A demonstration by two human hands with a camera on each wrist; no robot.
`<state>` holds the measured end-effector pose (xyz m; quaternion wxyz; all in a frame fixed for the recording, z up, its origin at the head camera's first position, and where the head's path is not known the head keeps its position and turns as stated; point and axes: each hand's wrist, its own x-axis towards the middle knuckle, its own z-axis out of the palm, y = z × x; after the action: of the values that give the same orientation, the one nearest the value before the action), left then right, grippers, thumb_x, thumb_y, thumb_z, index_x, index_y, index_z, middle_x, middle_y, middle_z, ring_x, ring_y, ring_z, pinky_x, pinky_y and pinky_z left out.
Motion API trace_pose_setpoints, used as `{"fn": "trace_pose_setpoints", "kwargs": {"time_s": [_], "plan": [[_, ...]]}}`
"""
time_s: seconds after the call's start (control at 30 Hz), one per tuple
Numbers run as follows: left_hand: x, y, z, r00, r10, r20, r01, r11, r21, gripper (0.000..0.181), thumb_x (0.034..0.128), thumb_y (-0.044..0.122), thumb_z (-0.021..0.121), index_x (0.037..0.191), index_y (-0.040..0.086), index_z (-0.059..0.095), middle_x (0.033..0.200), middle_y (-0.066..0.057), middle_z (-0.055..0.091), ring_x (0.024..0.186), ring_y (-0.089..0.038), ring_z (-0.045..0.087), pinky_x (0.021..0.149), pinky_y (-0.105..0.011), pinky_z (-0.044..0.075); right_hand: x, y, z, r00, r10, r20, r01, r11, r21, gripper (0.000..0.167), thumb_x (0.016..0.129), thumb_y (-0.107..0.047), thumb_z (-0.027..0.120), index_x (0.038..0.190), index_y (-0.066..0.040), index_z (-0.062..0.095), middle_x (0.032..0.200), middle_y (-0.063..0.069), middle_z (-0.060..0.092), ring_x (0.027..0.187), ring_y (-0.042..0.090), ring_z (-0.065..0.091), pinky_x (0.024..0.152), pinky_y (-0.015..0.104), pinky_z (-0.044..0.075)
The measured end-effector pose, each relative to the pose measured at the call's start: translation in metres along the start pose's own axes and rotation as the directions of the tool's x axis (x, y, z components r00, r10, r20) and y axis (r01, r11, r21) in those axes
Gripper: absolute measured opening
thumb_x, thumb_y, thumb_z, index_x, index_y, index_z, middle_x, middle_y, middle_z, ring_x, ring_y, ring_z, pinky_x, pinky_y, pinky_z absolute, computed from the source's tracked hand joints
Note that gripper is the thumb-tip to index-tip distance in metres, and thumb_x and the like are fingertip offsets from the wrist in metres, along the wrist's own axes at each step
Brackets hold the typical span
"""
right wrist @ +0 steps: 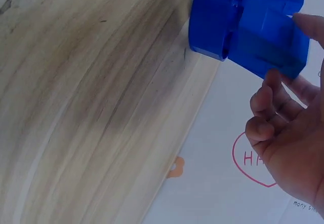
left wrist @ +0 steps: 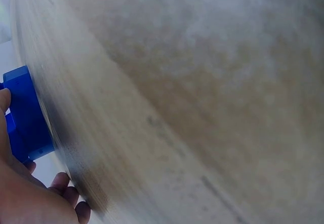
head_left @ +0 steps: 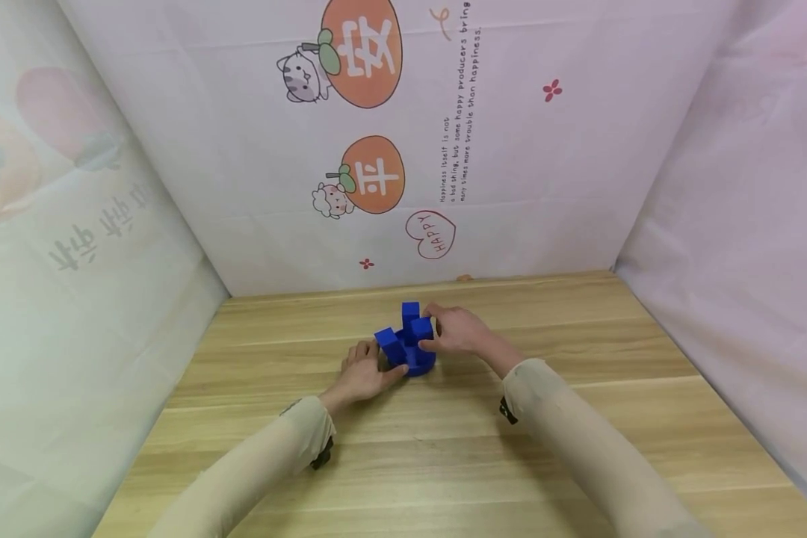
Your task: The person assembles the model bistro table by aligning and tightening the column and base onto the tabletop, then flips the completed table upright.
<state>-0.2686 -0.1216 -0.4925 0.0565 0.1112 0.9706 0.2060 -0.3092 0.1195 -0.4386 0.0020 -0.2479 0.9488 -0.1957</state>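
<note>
On the wooden table sits a blue plastic piece with a low round base and three square-topped upright blocks. My left hand grips it from the left, thumb against the front of the base and fingers beside the left block. Between thumb and forefinger, my right hand pinches the right block; its other fingers curl loosely below in the right wrist view. A third block stands at the back. Whether the blocks are separate from the base I cannot tell.
The wooden table meets a printed white cloth wall just behind the piece. More cloth walls rise on the left and right. A dark band shows under each sleeve cuff.
</note>
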Motion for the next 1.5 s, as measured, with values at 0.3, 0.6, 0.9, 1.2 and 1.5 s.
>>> {"fn": "trace_pose_setpoints", "kwargs": {"time_s": [0.3,0.6,0.9,1.2,1.5], "plan": [[-0.002,0.002,-0.003,1.0,0.0,0.0,0.0,1.0,-0.008,0.099,0.0889,0.072,0.053,0.156,0.003,0.028,0.149,-0.019,0.038,0.134,-0.039,0.035,0.107,-0.055,0.033,-0.002,-0.001,-0.004,0.998,0.061,0.007,-0.06,0.995,-0.076,0.059,0.083,-0.064,0.067,0.114,-0.015,0.063,0.092,0.001,0.068,0.08,0.017,0.062,0.068,0.032,0.049],[0.0,0.003,-0.003,1.0,0.006,-0.003,-0.006,1.0,-0.005,0.099,0.0899,0.071,0.052,0.156,0.002,0.026,0.149,-0.02,0.037,0.134,-0.039,0.034,0.106,-0.055,0.033,-0.002,0.003,-0.006,1.0,0.03,0.001,-0.03,0.997,-0.072,0.058,0.084,-0.059,0.067,0.122,-0.016,0.061,0.096,0.001,0.07,0.085,0.018,0.063,0.075,0.036,0.052],[-0.002,0.004,-0.005,1.0,0.001,0.001,-0.001,1.0,-0.006,0.099,0.0895,0.073,0.052,0.156,0.003,0.027,0.149,-0.019,0.038,0.133,-0.038,0.035,0.106,-0.054,0.034,-0.005,0.01,-0.005,1.0,-0.006,-0.001,0.006,0.999,-0.036,0.046,0.083,-0.054,0.071,0.109,-0.017,0.066,0.087,-0.002,0.067,0.077,0.014,0.059,0.067,0.031,0.047],[-0.002,0.002,-0.003,1.0,0.008,0.002,-0.008,1.0,-0.015,0.099,0.0892,0.071,0.053,0.156,0.004,0.027,0.149,-0.021,0.038,0.133,-0.039,0.035,0.108,-0.056,0.033,-0.009,0.01,-0.002,0.995,-0.094,-0.042,0.091,0.994,-0.059,0.046,0.081,-0.046,0.074,0.116,-0.015,0.07,0.097,0.001,0.071,0.082,0.014,0.063,0.074,0.035,0.053],[0.002,-0.003,0.004,1.0,0.007,-0.002,-0.007,1.0,-0.007,0.101,0.0888,0.073,0.051,0.157,0.004,0.025,0.15,-0.021,0.037,0.133,-0.04,0.034,0.108,-0.057,0.032,-0.01,0.006,-0.001,0.988,-0.151,-0.034,0.148,0.986,-0.082,0.052,0.081,-0.052,0.076,0.115,-0.013,0.069,0.087,-0.002,0.067,0.074,0.01,0.057,0.069,0.03,0.049]]}}
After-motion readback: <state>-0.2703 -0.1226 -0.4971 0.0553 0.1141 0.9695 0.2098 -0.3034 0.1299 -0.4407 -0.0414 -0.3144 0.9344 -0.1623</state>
